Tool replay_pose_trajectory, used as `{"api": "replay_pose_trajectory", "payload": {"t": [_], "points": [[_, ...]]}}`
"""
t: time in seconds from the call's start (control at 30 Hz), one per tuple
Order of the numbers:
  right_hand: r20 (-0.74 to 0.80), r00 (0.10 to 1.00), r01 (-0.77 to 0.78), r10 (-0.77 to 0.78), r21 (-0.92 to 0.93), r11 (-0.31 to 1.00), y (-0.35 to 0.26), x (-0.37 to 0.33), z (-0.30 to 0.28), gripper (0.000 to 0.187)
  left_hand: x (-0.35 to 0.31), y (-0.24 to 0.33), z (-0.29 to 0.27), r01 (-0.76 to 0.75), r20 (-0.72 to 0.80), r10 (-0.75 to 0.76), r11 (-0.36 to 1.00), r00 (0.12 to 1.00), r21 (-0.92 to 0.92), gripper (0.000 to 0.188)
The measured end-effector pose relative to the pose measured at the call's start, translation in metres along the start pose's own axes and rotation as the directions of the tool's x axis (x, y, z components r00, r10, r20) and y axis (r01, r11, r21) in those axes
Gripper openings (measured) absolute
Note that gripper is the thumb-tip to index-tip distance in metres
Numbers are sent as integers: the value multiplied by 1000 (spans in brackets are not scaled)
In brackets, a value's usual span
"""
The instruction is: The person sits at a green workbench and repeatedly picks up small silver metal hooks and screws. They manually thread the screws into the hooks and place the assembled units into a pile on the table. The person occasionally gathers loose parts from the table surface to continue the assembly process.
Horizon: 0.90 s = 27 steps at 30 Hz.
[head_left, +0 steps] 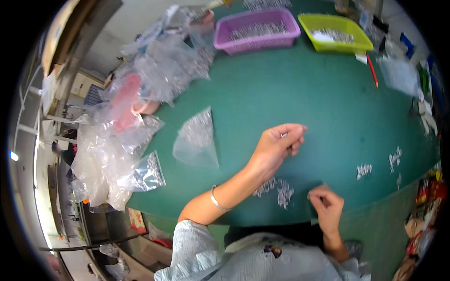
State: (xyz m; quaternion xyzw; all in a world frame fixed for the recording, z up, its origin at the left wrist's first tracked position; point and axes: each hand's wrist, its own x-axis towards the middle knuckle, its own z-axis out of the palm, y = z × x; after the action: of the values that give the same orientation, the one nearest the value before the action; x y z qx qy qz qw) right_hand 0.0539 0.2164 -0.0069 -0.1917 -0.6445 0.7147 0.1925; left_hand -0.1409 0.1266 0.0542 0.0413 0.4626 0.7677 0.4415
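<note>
My left hand [280, 145] is raised over the middle of the green table [253, 89], its fingers curled closed. A small silver glint shows between thumb and forefinger, but the piece is too small to name. Near the table's front edge, my right hand [327, 206] has thumb and fingers pinched together; what they hold, if anything, cannot be made out. Between my left forearm and right hand lies a pile of small silver metal parts [284, 194]. Beside it, a second pile of parts [265, 188] is partly covered by the forearm.
Smaller clusters of silver parts [363, 171] lie to the right. A clear bag of parts [197, 131] rests left of centre, near heaped plastic bags [164, 65]. Purple [258, 45] and yellow-green [337, 45] baskets of parts stand at the back, near a red pencil [372, 70].
</note>
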Motion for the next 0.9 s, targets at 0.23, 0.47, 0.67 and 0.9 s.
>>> {"api": "replay_pose_trajectory", "payload": {"t": [0.23, 0.47, 0.67, 0.9], "points": [[139, 986, 85, -92, 56, 995, -22, 1, 16, 13, -94, -63, -2, -34, -15, 40, 955, 999, 295, 18], [186, 982, -56, 27, 154, 987, -14, -19, 23, 13, -114, -85, -3, -167, -44, 197, 913, 979, 371, 16], [204, 950, -289, 237, 278, 916, -16, -27, 33, 12, -127, -104, -23, 32, -79, -43, 990, 996, -135, 11], [223, 931, 353, -288, -743, 568, -7, 2, 34, 22, -144, -109, -35, 47, -65, -75, 932, 995, -360, 11]]}}
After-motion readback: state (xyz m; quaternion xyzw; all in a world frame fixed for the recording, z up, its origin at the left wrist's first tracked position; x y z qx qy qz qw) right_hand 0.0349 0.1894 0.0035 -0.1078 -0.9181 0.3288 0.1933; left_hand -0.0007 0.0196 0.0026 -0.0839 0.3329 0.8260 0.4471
